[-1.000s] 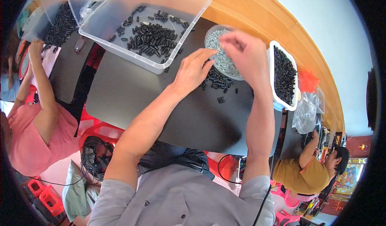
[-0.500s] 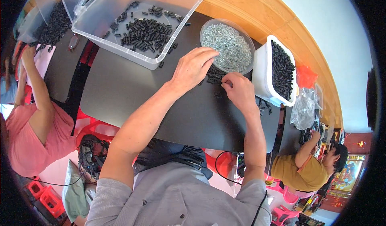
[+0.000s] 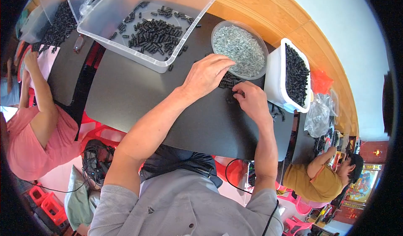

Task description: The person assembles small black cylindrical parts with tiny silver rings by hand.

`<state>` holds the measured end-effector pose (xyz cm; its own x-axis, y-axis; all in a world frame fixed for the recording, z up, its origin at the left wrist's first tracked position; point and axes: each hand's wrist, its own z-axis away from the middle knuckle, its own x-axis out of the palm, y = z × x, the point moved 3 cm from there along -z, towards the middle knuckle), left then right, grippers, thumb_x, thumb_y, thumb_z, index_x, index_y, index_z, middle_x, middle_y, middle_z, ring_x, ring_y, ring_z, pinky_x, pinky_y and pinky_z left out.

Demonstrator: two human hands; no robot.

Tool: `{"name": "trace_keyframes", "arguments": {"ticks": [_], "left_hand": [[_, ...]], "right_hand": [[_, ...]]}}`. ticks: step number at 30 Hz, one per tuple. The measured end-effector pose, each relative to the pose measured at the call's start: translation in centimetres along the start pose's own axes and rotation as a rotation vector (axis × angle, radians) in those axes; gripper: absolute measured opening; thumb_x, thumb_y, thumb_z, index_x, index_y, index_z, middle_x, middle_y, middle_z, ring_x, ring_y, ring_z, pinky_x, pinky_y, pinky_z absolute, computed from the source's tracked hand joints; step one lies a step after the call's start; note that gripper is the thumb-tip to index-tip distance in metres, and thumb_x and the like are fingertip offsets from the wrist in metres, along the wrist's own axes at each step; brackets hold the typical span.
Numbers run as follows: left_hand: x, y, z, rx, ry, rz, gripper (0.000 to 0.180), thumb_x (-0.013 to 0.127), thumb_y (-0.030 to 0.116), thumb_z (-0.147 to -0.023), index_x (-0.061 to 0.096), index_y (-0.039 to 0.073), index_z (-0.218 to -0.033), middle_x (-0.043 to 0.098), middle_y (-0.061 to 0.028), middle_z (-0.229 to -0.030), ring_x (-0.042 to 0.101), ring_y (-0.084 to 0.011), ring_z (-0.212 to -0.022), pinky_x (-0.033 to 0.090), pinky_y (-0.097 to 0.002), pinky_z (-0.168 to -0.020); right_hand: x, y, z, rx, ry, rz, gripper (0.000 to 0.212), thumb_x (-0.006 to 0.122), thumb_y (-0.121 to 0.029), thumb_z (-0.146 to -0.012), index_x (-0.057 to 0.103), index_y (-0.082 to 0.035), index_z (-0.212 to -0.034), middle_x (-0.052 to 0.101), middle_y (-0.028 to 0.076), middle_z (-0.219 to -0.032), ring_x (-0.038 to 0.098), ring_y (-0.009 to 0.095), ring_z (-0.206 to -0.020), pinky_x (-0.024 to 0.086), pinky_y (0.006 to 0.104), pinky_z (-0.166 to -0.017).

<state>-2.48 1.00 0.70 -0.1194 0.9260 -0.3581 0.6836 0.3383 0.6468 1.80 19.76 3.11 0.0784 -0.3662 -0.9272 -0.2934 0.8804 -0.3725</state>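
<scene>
My left hand is at the near-left rim of a round clear tub filled with small shiny silver pieces. Its fingers come together at the tips over the rim; whatever they pinch is too small to make out. Beside it, my right hand hovers low over the table with thumb and forefinger curled close together, and I cannot see what is between them. Small black cylindrical parts lie in a heap between the two hands, against the tub.
A large clear bin with black parts stands at the back left. A white bucket of black parts is on the right, loose pieces by its base. People sit at both sides, one in pink, one in mustard.
My left hand has shifted slightly to the right and nearer, its fingertips lower at the tub's rim. My right fingertips have moved a little toward me. The whole view has shifted slightly.
</scene>
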Motion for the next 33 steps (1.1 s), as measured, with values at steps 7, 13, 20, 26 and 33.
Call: {"name": "trace_keyframes", "arguments": {"ticks": [7,13,20,26,33], "left_hand": [[0.4,0.7,-0.1,-0.076,-0.026,0.221,0.019,0.069,0.006,-0.09,0.073,0.002,-0.109,0.074,-0.0124,-0.096,0.071,-0.0242,-0.087,0.056,-0.0348,-0.078],[1.2,0.3,0.4,-0.57,-0.13,0.79,0.024,0.069,0.008,-0.093,0.071,-0.003,-0.115,0.075,-0.0108,-0.102,0.07,-0.0133,-0.091,0.056,-0.0284,-0.083],[0.4,-0.4,0.1,-0.604,-0.07,0.813,0.023,0.071,0.005,-0.092,0.071,-0.004,-0.113,0.074,-0.0083,-0.103,0.069,-0.0114,-0.093,0.056,-0.0266,-0.086],[0.3,-1.6,0.1,-0.609,0.057,0.726,0.021,0.07,0.005,-0.093,0.07,-0.004,-0.112,0.074,-0.01,-0.104,0.07,-0.0134,-0.095,0.057,-0.0277,-0.085],[-0.4,-2.0,-0.5,-0.63,0.161,0.884,0.023,0.064,0.004,-0.097,0.066,-0.006,-0.117,0.074,-0.0133,-0.102,0.071,-0.0165,-0.091,0.059,-0.029,-0.084]], "right_hand": [[-1.2,-0.5,-0.5,0.035,0.091,-0.092,0.019,0.075,-0.008,-0.08,0.072,-0.005,-0.099,0.071,0.01,-0.09,0.069,0.026,-0.076,0.055,0.0371,-0.07],[-1.0,-0.7,-2.2,0.045,0.321,-0.556,0.016,0.077,-0.002,-0.083,0.07,-0.002,-0.097,0.07,0.004,-0.086,0.063,0.009,-0.07,0.051,0.0252,-0.063],[-0.6,-1.9,-3.8,0.053,0.37,-0.743,0.014,0.071,0.001,-0.088,0.072,0.0,-0.101,0.071,0.003,-0.086,0.063,0.008,-0.071,0.051,0.0234,-0.063],[-2.0,-1.7,-5.5,0.045,0.259,-0.599,0.013,0.069,-0.003,-0.089,0.073,-0.001,-0.102,0.073,0.006,-0.085,0.065,0.01,-0.069,0.052,0.0267,-0.063],[-5.2,2.9,-7.8,0.092,0.192,-0.06,0.013,0.067,-0.006,-0.084,0.074,-0.006,-0.095,0.074,0.014,-0.088,0.072,0.031,-0.083,0.056,0.0401,-0.073]]}}
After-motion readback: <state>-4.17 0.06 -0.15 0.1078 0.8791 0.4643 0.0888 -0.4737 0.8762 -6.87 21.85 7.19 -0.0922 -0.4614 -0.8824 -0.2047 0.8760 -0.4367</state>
